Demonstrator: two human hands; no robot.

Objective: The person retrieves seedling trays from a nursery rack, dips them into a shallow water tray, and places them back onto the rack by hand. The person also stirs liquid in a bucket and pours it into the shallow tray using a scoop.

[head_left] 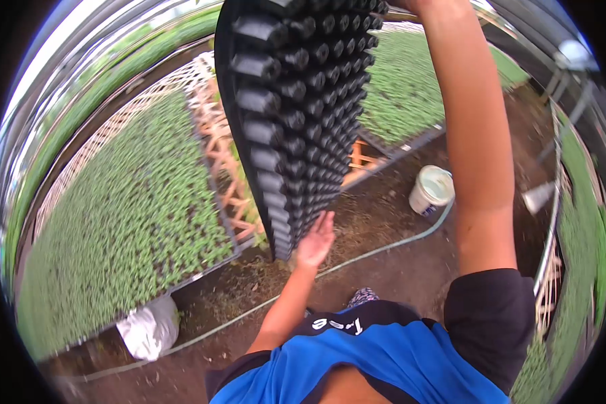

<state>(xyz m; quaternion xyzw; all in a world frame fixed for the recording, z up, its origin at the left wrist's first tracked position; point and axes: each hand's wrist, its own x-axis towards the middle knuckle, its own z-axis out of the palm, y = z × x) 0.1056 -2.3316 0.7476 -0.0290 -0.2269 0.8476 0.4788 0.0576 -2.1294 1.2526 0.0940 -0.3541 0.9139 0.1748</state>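
Note:
A large black plug tray (293,121) stands on its edge, tilted up in front of me, its rows of cell bottoms facing right. My left hand (316,240) is at the tray's lower end, palm against or close to the cells, fingers stretched out. Raised high on the right, my right arm reaches to the tray's upper end, where my right hand (411,3) is mostly cut off by the top of the view. Its fingers are hidden.
Seedling trays lie on a lattice bench (236,195) at left, with more seedlings (404,87) behind. A white bucket (431,190), a hose (390,246) and a white sack (151,330) are on the soil. Another seedling bench (582,222) runs along the right.

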